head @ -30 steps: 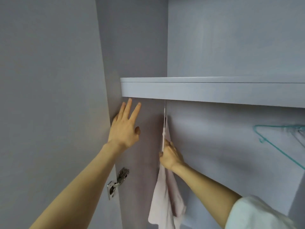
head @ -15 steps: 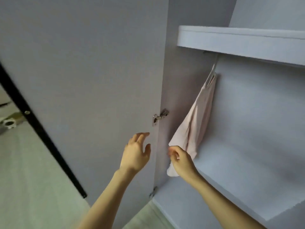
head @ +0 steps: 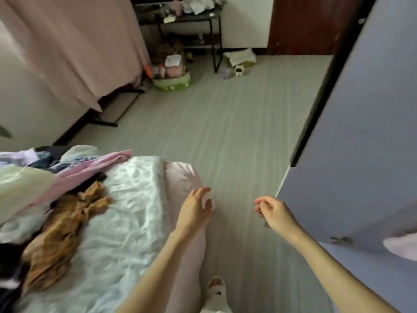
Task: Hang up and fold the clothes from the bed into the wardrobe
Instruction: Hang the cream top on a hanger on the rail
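Nothing is held: the left hand [head: 196, 207] and right hand [head: 274, 211] are loosely curled, empty, over the floor. A pile of clothes [head: 49, 195] is left on the bed [head: 126, 199]; much remains undone beside the wardrobe door [head: 361, 154].

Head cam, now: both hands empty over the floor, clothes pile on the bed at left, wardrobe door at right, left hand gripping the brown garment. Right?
One part is wrong: the left hand grips nothing. In the head view its fingers are loosely spread near the bed's edge, well apart from the brown garment in the clothes pile. The right hand is empty too, and the wardrobe door stands at right.
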{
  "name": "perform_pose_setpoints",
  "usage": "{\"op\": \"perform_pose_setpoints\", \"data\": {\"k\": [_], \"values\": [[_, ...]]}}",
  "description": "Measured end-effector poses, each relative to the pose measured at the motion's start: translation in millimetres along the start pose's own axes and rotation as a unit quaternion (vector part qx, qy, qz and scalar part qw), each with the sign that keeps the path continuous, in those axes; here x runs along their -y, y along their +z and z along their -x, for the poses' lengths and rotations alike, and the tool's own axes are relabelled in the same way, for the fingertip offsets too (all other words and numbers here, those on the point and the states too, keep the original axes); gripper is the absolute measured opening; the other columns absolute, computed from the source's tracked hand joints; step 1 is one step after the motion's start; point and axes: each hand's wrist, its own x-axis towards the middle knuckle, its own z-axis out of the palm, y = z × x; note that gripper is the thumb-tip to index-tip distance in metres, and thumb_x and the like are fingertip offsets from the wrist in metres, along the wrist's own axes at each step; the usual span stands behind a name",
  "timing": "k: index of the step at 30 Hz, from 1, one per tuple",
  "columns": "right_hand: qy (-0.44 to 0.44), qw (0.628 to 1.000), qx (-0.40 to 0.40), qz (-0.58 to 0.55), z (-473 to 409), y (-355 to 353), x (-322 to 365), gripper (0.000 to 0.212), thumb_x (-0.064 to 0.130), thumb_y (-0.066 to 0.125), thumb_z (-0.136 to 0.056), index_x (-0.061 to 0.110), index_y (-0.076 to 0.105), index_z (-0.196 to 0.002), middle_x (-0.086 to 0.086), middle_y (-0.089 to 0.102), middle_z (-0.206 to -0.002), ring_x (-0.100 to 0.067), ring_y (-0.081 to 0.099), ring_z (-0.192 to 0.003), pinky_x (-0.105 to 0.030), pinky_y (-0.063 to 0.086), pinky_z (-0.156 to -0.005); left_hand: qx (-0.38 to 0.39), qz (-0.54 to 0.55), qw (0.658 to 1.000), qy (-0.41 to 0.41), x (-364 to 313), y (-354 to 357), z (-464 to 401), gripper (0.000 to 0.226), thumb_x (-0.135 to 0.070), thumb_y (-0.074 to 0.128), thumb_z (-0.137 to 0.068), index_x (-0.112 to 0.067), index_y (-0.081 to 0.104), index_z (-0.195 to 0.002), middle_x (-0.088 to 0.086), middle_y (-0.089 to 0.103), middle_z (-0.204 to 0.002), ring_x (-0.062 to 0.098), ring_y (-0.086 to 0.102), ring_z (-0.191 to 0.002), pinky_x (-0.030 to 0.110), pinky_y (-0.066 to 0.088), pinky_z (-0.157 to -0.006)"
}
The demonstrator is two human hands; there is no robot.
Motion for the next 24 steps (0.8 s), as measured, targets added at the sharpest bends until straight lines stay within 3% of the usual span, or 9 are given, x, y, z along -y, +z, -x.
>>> {"op": "perform_pose_setpoints", "data": {"k": [6, 10, 14, 19, 22, 24], "values": [[-0.075, 0.984, 0.157, 0.028, -22, 150, 86, 0.025, 0.007, 0.043, -0.094, 0.024, 0.058, -0.084, 0.008, 0.062, -0.074, -0.025, 0.062, -0.083, -0.04, 0.05, -0.082, -0.128, -0.012, 0.983, -0.133, 130, -102, 42, 0.037, -0.014, 0.049, -0.093, -0.014, 0.052, -0.13, 0.003, 0.051, -0.133, 0.018, 0.05, -0.12, 0.026, 0.038, -0.097], [-0.109, 0.962, 0.242, 0.062, -36, 253, 145, 0.021, 0.008, 0.042, -0.094, 0.02, 0.058, -0.092, 0.002, 0.061, -0.082, -0.022, 0.06, -0.083, -0.035, 0.049, -0.081, -0.156, -0.008, 0.966, -0.208, 220, -149, 63, 0.038, -0.018, 0.047, -0.095, -0.015, 0.048, -0.132, 0.002, 0.047, -0.134, 0.016, 0.045, -0.122, 0.021, 0.033, -0.095], [-0.134, 0.934, 0.317, 0.097, -51, 354, 195, 0.02, 0.015, 0.037, -0.096, 0.022, 0.055, -0.101, 0.003, 0.06, -0.091, -0.018, 0.059, -0.074, -0.029, 0.049, -0.07, -0.163, -0.022, 0.946, -0.28, 320, -200, 65, 0.041, -0.018, 0.047, -0.093, -0.014, 0.047, -0.133, 0.007, 0.045, -0.136, 0.02, 0.043, -0.125, 0.027, 0.033, -0.1], [-0.168, 0.903, 0.366, 0.146, -74, 467, 250, 0.021, 0.023, 0.034, -0.097, 0.028, 0.051, -0.108, 0.009, 0.057, -0.097, -0.017, 0.061, -0.082, -0.024, 0.046, -0.065, -0.156, -0.07, 0.926, -0.337, 443, -278, 36, 0.049, -0.018, 0.043, -0.094, -0.013, 0.034, -0.141, 0.011, 0.034, -0.143, 0.028, 0.035, -0.13, 0.04, 0.039, -0.1], [-0.203, 0.894, 0.365, 0.161, -94, 534, 277, 0.028, 0.023, 0.035, -0.097, 0.023, 0.052, -0.118, 0.007, 0.058, -0.099, -0.007, 0.056, -0.08, -0.02, 0.041, -0.062, -0.157, -0.133, 0.913, -0.352, 513, -324, 2, 0.057, -0.015, 0.042, -0.093, -0.016, 0.022, -0.146, 0.011, 0.021, -0.15, 0.03, 0.024, -0.135, 0.043, 0.035, -0.103], [-0.226, 0.888, 0.364, 0.166, -105, 567, 290, 0.029, 0.023, 0.035, -0.096, 0.024, 0.051, -0.121, 0.009, 0.058, -0.098, -0.009, 0.057, -0.08, -0.023, 0.045, -0.064, -0.156, -0.165, 0.901, -0.37, 548, -349, -22, 0.065, -0.015, 0.044, -0.092, -0.022, 0.012, -0.149, 0.008, 0.007, -0.155, 0.031, 0.012, -0.14, 0.047, 0.03, -0.106]]}}
